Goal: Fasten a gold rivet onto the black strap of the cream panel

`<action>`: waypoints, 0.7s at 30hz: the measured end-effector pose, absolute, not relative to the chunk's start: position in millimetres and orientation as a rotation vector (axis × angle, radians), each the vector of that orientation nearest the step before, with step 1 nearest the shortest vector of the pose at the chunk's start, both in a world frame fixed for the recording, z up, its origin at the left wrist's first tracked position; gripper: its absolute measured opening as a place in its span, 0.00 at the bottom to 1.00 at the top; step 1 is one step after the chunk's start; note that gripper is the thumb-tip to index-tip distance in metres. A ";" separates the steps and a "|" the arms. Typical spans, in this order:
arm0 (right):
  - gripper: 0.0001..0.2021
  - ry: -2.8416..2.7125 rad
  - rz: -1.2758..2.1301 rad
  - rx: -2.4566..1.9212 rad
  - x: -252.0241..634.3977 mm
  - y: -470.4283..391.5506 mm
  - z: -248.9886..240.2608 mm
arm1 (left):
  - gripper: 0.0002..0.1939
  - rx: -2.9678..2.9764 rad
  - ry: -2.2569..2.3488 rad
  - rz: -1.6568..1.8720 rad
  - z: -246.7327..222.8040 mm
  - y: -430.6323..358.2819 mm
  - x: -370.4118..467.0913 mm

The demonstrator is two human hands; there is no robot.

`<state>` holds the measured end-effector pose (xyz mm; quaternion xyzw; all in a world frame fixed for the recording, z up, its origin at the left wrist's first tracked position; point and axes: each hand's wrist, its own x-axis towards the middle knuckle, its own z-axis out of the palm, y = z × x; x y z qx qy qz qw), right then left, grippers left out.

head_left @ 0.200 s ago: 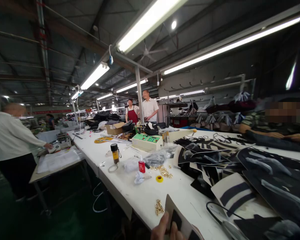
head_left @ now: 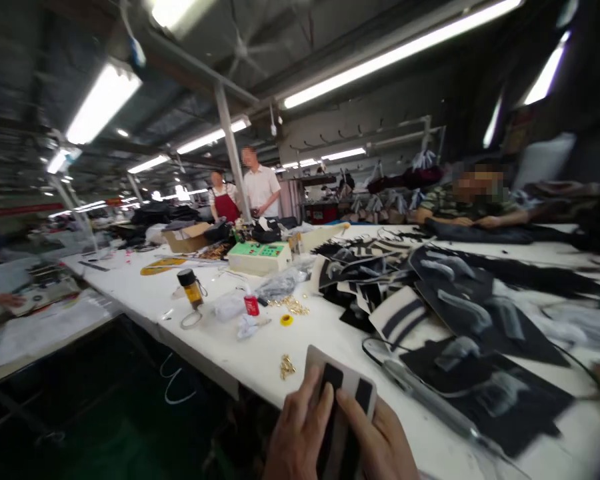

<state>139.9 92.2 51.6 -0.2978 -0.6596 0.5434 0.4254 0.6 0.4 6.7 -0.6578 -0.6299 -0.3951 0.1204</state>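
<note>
Both hands have risen into view since the earlier frame: the left hand [head_left: 300, 437] and right hand [head_left: 383, 443] pinch one striped card [head_left: 341, 400] with two black bars, its long axis pointing toward twelve o'clock, at the table [head_left: 260, 360] edge.

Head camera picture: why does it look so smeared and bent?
Head view: motion blur smears the ceiling lights and the table's right end; the wide lens bows straight lines; both hands, left hand and right hand, gripping the striped panel, stay fairly sharp.
</note>
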 end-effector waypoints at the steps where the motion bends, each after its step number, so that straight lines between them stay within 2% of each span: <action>1: 0.21 -1.644 1.397 -0.764 147.4 99.1 51.9 | 0.41 -2.066 -1.832 -1.179 13.6 3.2 0.7; 2: 0.21 -1.637 1.439 -0.785 155.4 107.0 51.2 | 0.41 -2.173 -1.828 -1.202 19.7 9.1 0.8; 4: 0.18 -1.595 1.524 -0.849 172.4 123.7 47.1 | 0.28 -2.215 -1.867 -1.271 26.3 28.8 2.5; 6: 0.16 -1.509 1.621 -0.917 190.0 138.0 40.7 | 0.19 -2.192 -1.886 -1.404 23.5 53.7 9.2; 9: 0.16 -1.352 1.771 -0.979 212.3 148.9 31.4 | 0.15 -2.161 -1.998 -1.813 8.4 84.3 27.1; 11: 0.16 -1.277 1.826 -1.010 222.2 149.4 26.7 | 0.23 -2.086 -2.162 -2.248 -1.9 94.8 38.8; 13: 0.15 -1.224 1.830 -1.042 228.2 146.7 22.7 | 0.39 -1.965 -2.318 -2.693 -8.3 98.7 46.7; 15: 0.15 -1.192 1.812 -1.071 231.4 143.2 18.9 | 0.53 -1.857 -2.429 -2.994 -10.2 99.1 50.3; 16: 0.14 -1.186 1.801 -1.085 232.5 141.5 17.2 | 0.55 -1.847 -2.463 -3.069 -10.0 98.9 50.8; 17: 0.14 -1.187 1.795 -1.099 233.3 140.1 15.6 | 0.52 -1.866 -2.491 -3.099 -9.4 98.9 50.9; 21: 0.16 -1.156 1.794 -1.156 235.4 136.5 11.6 | 0.28 -1.958 -2.676 -2.951 -9.7 101.8 49.0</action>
